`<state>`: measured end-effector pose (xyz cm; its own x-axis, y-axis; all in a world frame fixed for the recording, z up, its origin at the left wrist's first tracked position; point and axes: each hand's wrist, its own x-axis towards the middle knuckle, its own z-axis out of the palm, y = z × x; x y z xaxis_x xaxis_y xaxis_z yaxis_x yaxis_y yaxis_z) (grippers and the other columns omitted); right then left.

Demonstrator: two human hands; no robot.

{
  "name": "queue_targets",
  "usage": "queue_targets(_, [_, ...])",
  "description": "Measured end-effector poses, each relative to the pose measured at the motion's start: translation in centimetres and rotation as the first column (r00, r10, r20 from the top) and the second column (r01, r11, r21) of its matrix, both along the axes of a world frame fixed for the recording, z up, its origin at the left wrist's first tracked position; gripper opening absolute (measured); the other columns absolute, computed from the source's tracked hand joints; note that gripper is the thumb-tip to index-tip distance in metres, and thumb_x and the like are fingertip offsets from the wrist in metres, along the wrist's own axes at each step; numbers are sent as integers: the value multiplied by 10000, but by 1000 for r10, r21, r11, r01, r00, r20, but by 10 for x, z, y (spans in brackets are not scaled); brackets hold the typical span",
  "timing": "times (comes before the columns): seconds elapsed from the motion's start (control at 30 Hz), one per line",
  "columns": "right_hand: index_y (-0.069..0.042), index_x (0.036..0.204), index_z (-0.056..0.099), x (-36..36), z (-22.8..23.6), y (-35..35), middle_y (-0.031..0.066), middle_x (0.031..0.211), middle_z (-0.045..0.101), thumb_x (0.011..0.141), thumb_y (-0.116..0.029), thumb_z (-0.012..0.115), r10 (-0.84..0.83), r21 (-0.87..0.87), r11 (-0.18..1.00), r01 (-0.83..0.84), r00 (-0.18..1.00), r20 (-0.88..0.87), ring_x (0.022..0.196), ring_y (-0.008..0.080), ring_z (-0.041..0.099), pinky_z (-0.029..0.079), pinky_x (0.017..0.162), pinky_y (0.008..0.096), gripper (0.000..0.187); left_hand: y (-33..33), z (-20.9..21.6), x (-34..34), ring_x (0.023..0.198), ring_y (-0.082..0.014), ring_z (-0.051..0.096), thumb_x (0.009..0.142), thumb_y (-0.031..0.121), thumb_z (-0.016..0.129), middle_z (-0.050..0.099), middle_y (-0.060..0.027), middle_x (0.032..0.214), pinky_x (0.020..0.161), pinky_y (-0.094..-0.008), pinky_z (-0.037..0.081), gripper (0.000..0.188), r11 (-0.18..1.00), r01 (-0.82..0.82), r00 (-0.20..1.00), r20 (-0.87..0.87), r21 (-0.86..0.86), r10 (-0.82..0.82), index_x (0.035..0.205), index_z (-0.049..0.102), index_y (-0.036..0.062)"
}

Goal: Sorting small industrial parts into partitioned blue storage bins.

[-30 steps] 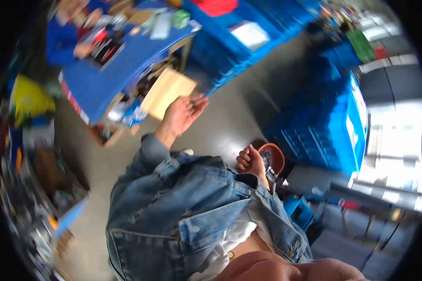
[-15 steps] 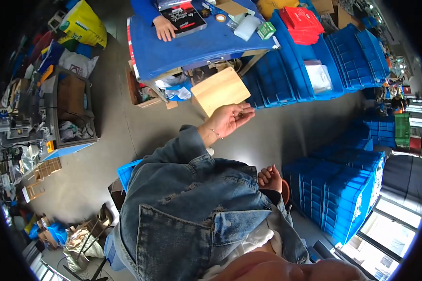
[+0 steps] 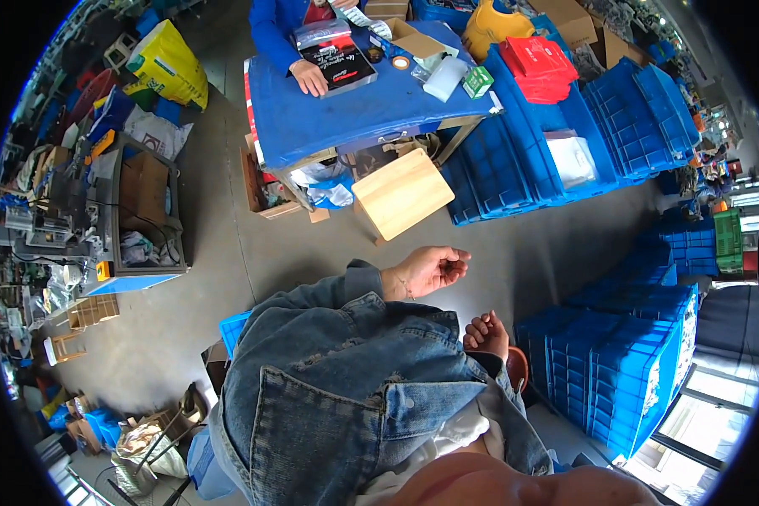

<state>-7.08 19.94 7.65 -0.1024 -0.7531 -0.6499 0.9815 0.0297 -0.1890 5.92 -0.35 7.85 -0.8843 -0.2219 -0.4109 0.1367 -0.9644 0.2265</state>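
Observation:
In front of my body, my left hand (image 3: 430, 271) is held palm up over the floor, its fingers loosely curled and apart, holding nothing. The nearest thing to it is a pale wooden stool (image 3: 403, 196) in front of the blue table. By my right side, my right hand (image 3: 487, 335) is raised with its fingers folded in, and I see nothing in it. A reddish-brown round thing (image 3: 517, 368) shows partly behind my right wrist. Denim sleeves cover both my arms.
Across the blue-covered table (image 3: 329, 126), a person in blue rests a hand (image 3: 309, 78) beside a black package (image 3: 341, 69). Blue crates (image 3: 599, 354) stack on the right, more (image 3: 502, 173) beside the table. A grey cabinet (image 3: 148, 215) stands left.
My left hand has drawn back toward my body, away from the stool, and its fingers have curled more. The view has tilted up slightly, showing more of the person across the table.

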Motion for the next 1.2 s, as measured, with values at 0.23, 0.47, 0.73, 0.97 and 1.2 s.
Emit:
queue_targets(0.23, [-80,759,530,1,3,2,-22,549,341,895,-256,511,13,21,1000,-12,1000,-21,466,99,300,248,406,236,223,0,2,0,794,-122,567,878,136,487,599,-54,857,712,-235,472,209,992,-6,1000,-15,-124,4,980,610,0])
queue_targets(0.47, [-85,764,530,4,6,11,-24,545,329,900,-267,502,-34,13,999,35,999,-37,460,96,278,230,402,237,229,9,10,-9,756,-124,575,881,115,468,614,-73,849,710,-236,478,209,969,112,993,5,-221,-114,997,599,0])
queue_targets(0.73, [-103,763,535,7,8,27,-41,517,264,918,-314,463,-39,0,999,39,997,-74,442,88,235,183,392,240,272,23,4,-22,658,-91,517,865,104,489,569,-34,757,594,-207,415,170,930,241,970,53,-276,-235,958,593,7])
queue_targets(0.97, [-103,784,514,12,6,41,-49,528,239,929,-323,433,-55,-30,998,51,990,-126,447,90,220,205,403,242,276,32,2,-32,561,-67,400,863,107,488,471,7,672,480,-195,307,170,903,346,937,46,-256,-346,957,583,2])
queue_targets(1.2, [-106,790,512,21,9,52,-45,541,263,926,-299,438,-157,-58,987,152,981,-115,452,89,229,216,414,242,248,39,-9,-40,517,-49,342,866,114,476,439,16,665,419,-195,249,188,846,469,876,13,-253,-481,975,572,-5])
